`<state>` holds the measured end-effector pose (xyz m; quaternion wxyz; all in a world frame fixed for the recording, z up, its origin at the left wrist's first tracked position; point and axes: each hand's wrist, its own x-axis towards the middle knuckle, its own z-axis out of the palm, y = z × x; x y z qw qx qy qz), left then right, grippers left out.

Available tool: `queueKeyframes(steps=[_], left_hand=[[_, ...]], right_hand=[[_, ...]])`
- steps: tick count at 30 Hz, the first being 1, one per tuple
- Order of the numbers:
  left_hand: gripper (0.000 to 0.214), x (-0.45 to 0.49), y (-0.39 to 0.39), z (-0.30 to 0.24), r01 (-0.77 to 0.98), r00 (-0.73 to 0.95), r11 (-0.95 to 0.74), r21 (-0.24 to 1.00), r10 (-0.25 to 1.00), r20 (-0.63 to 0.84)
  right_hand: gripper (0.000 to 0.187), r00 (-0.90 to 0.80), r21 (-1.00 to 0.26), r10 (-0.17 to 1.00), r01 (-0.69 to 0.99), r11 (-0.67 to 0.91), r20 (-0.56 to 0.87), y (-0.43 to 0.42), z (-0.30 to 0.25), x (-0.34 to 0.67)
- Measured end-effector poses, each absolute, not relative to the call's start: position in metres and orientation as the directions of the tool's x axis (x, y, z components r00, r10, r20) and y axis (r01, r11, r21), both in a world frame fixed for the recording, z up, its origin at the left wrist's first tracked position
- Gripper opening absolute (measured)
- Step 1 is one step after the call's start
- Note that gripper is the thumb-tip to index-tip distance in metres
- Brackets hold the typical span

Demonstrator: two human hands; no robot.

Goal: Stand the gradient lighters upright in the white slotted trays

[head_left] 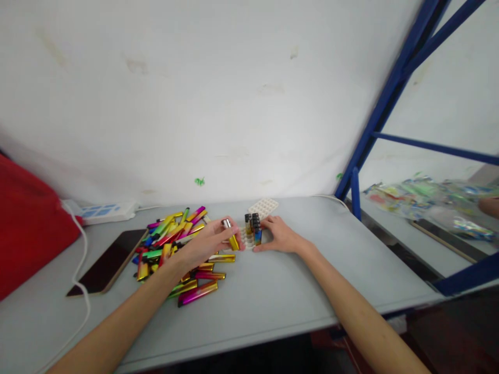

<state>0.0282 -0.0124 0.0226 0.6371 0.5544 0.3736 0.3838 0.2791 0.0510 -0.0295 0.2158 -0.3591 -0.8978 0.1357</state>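
My left hand (212, 240) is closed around a shiny gold lighter (233, 240), tilted, its metal top pointing up and away. Just right of it is a small white tray with holes (247, 242), partly covered by the hands. Several lighters (256, 228) with black tops stand upright in its holes, in short rows at the right side. My right hand (281, 235) grips the tray's right edge, thumb at the near corner and fingers farther back, beside the standing lighters. Left of the tray, under and around my left forearm, lies a loose heap of colourful metallic lighters (166, 251).
Another white tray with holes (266, 208) lies near the wall. At left are a dark flat tablet-like object (111, 262), a white power strip (109, 212), a cable and a red bag (31, 223). A blue metal frame (376, 117) stands right, with plastic-wrapped items (432, 200) and another person's hand (489, 206) beyond.
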Motion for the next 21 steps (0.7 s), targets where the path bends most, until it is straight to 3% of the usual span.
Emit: queueKeyframes(steps=[6,10,15,21], left_hand=[[0.035,0.040,-0.017,0.020,-0.155,0.430,0.216,0.964,0.893,-0.131],[0.048,0.040,-0.014,0.016,-0.214,0.469,0.369,0.904,0.851,-0.236],[0.049,0.041,-0.013,0.013,-0.261,0.382,0.280,0.924,0.909,-0.168],[0.042,0.042,-0.012,0.011,-0.212,0.314,0.260,0.942,0.931,-0.186]], right_hand=[[0.069,-0.650,-0.393,0.699,0.583,0.711,0.299,0.052,-0.030,0.280],[0.071,-0.650,-0.391,0.703,0.590,0.707,0.289,0.052,-0.031,0.280],[0.072,-0.649,-0.386,0.711,0.603,0.698,0.271,0.052,-0.031,0.280],[0.073,-0.650,-0.391,0.707,0.597,0.701,0.277,0.052,-0.032,0.281]])
